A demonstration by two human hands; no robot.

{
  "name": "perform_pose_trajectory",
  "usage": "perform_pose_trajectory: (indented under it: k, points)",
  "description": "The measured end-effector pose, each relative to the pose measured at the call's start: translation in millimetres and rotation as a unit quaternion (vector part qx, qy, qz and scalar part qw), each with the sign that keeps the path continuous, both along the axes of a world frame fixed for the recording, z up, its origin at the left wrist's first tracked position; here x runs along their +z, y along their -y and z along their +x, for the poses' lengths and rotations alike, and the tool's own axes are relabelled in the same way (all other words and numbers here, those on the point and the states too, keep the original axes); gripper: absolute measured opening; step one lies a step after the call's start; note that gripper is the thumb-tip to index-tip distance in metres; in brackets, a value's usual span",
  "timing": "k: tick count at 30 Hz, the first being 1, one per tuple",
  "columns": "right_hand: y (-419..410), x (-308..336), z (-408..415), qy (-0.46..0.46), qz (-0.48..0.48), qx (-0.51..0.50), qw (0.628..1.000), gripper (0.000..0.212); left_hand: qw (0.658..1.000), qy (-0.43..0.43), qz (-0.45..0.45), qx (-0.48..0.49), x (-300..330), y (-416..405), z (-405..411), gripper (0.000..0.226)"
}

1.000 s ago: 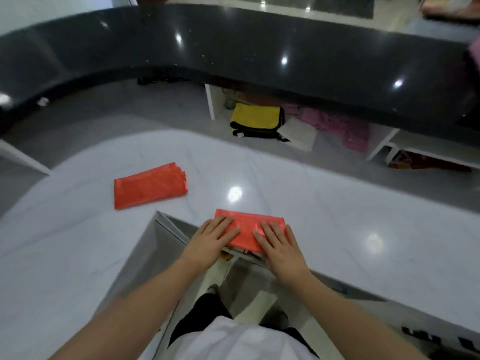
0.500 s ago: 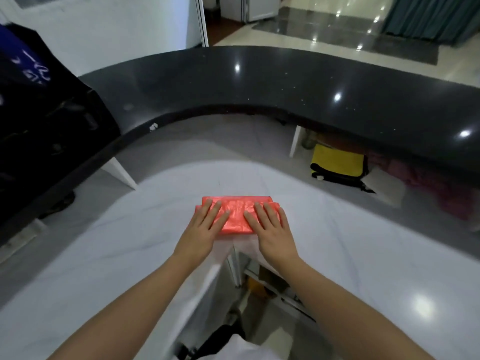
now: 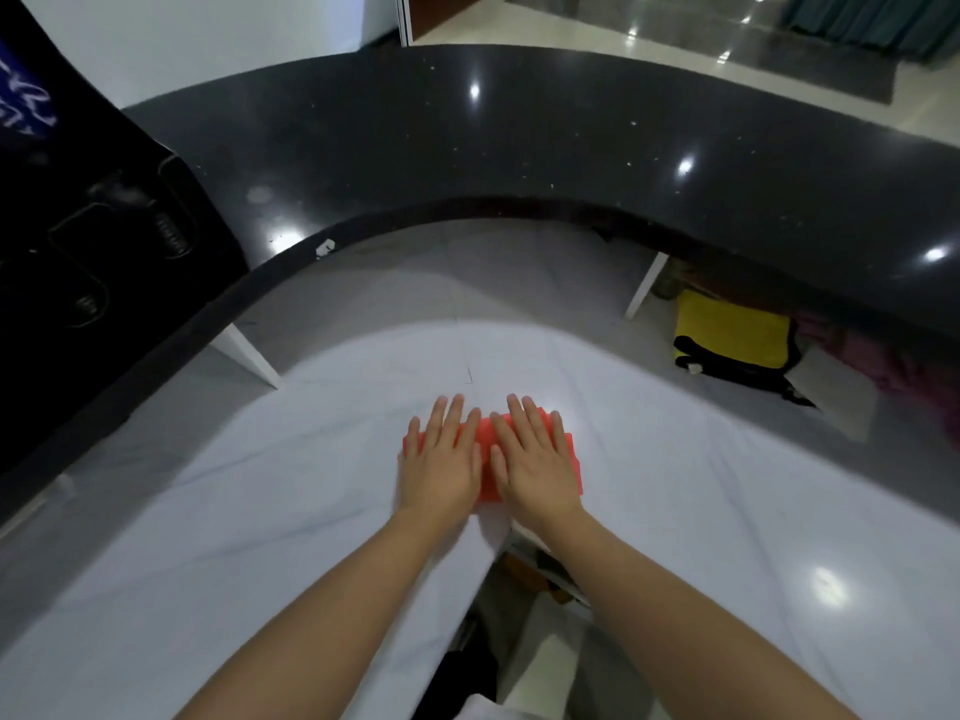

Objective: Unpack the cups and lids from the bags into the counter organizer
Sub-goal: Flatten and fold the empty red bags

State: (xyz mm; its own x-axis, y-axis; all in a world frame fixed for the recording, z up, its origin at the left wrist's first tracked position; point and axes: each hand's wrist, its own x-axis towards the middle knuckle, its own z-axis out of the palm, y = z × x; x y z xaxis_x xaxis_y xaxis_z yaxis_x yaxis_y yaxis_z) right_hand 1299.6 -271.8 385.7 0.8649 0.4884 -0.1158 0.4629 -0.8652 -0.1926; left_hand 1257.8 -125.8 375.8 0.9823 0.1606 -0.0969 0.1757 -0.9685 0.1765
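Observation:
A folded red plastic bag (image 3: 485,459) lies flat on the white marble counter (image 3: 260,485), near its inner edge. My left hand (image 3: 441,459) presses on the bag's left part with straight fingers. Beside it, my right hand (image 3: 535,462) lies flat on the right part, fingers also straight. Most of the bag is hidden under the two palms. No cups, lids or organizer show in this view.
A curved black upper counter (image 3: 519,148) arcs across the far side. A black machine (image 3: 78,252) stands at the left. Under the black counter at the right sit a yellow and black bag (image 3: 732,340) and pink cloth (image 3: 872,356).
Both hands have slid forward over the red bag and now cover most of it. The view has swung left, so the second folded red bag seen a second ago is out of frame.

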Motion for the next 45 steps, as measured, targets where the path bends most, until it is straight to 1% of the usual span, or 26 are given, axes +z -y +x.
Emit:
perform_pose_trajectory:
  k: [2, 3, 6, 10, 15, 20, 25, 29, 31, 34, 36, 38, 42, 45]
  points:
    - [-10.3, -7.3, 5.7, -0.036, -0.026, 0.002, 0.999, 0.06, 0.999, -0.043, 0.006, 0.014, -17.3, 0.4, 3.6, 0.058]
    - [-12.7, -12.8, 6.8, -0.047, -0.038, 0.002, 0.998, 0.06, 0.998, -0.051, 0.018, 0.01, -26.4, -1.0, 1.9, 0.06]
    - [-13.8, -28.8, 5.8, -0.057, -0.038, -0.018, 0.997, 0.062, 0.999, -0.03, 0.02, 0.011, -45.9, -4.7, -1.2, 0.058]
    - [-15.6, -44.1, 8.2, -0.028, -0.031, -0.022, 0.999, 0.065, 0.999, 0.004, 0.03, 0.02, -60.5, -5.4, 4.6, 0.059]
    - [-15.5, -53.3, 9.6, -0.009, -0.022, -0.023, 0.999, 0.057, 0.999, 0.011, 0.042, 0.019, -68.3, -5.4, 5.3, 0.06]
    - [-13.3, -51.6, 11.5, -0.016, -0.016, -0.02, 1.0, 0.058, 0.999, -0.014, 0.044, 0.019, -65.7, -4.4, 8.5, 0.059]
    - [4.3, -48.5, 7.1, -0.023, -0.036, -0.029, 0.999, 0.062, 0.999, -0.034, 0.036, 0.014, -58.4, -6.8, 9.0, 0.059]
    - [24.3, -41.3, 8.1, -0.07, -0.032, -0.033, 0.996, 0.059, 0.998, -0.062, 0.024, 0.002, -41.2, -3.2, 7.2, 0.06]
    - [32.3, -36.2, 5.8, -0.083, -0.033, -0.032, 0.995, 0.059, 0.998, -0.06, 0.022, -0.005, -28.0, 2.7, 2.4, 0.061]
    - [49.0, -29.6, -0.2, -0.08, -0.049, -0.042, 0.995, 0.058, 0.997, -0.05, 0.042, -0.033, -14.2, 14.9, -4.7, 0.064]
    - [59.4, -24.8, -5.5, -0.076, -0.056, -0.069, 0.993, 0.06, 0.996, -0.07, 0.043, -0.042, -6.9, 22.9, -4.8, 0.065]
    - [69.7, -18.8, -11.9, -0.077, -0.038, -0.121, 0.989, 0.061, 0.994, -0.096, 0.035, -0.051, -0.6, 34.2, -5.0, 0.062]
    - [88.5, -8.7, -27.9, -0.055, 0.033, -0.223, 0.973, 0.061, 0.993, -0.115, -0.015, -0.036, 7.9, 60.7, -6.7, 0.047]
    - [104.8, -6.2, -42.5, -0.065, 0.091, -0.297, 0.948, 0.059, 0.992, -0.105, -0.068, -0.025, 10.4, 79.1, -4.9, 0.035]
